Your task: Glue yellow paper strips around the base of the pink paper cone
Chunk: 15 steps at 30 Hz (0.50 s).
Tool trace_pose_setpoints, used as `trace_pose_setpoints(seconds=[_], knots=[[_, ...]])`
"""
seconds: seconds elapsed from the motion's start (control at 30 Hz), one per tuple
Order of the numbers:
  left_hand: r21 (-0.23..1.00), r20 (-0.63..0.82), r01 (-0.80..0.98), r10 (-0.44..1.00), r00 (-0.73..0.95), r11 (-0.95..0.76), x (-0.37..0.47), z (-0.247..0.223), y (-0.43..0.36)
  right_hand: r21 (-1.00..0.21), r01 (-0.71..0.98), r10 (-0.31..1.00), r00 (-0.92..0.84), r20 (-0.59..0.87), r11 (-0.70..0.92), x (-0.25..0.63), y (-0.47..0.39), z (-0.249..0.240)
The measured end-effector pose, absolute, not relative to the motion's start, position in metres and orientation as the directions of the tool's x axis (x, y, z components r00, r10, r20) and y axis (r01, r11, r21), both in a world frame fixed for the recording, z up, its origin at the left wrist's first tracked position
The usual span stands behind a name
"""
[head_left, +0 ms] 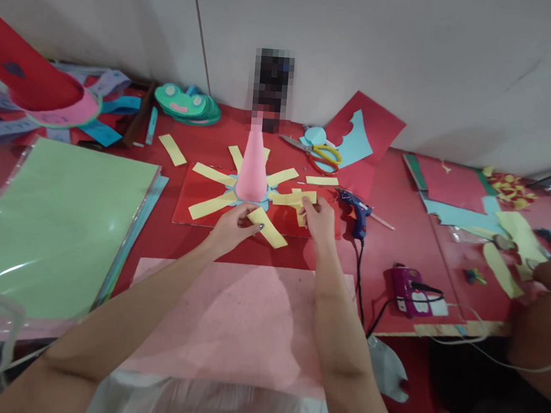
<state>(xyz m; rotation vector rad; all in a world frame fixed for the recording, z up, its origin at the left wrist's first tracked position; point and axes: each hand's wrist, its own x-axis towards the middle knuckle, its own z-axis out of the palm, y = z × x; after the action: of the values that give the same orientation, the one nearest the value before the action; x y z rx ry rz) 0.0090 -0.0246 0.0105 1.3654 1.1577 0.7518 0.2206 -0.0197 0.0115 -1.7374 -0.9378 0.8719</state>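
Note:
A pink paper cone [253,170] stands upright on a light blue scalloped base, on a red sheet [185,191]. Pale yellow strips [214,174] fan out around the base. Between its thumb and fingers, my left hand [234,229] pinches a yellow strip [269,228] in front of the cone. My right hand [318,219] is at the right of the cone, its fingers closed on a yellow strip [288,198] that overlaps other yellow pieces.
Scissors [324,155] lie behind the right hand, and a blue glue gun [360,215] with a cord is at its right. Green sheets [66,229] are stacked left. A purple device [410,291] sits right. Another person's arm [544,319] shows at the right edge.

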Motion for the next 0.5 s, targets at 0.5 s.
trace_pose_setpoints(seconds=[0.5], knots=[[0.980, -0.104, 0.192, 0.942, 0.318, 0.043, 0.0052, 0.0196, -0.0209, -0.942, 0.214, 0.862, 0.492, -0.125, -0.258, 0.2176, -0.0202, 0.0189]])
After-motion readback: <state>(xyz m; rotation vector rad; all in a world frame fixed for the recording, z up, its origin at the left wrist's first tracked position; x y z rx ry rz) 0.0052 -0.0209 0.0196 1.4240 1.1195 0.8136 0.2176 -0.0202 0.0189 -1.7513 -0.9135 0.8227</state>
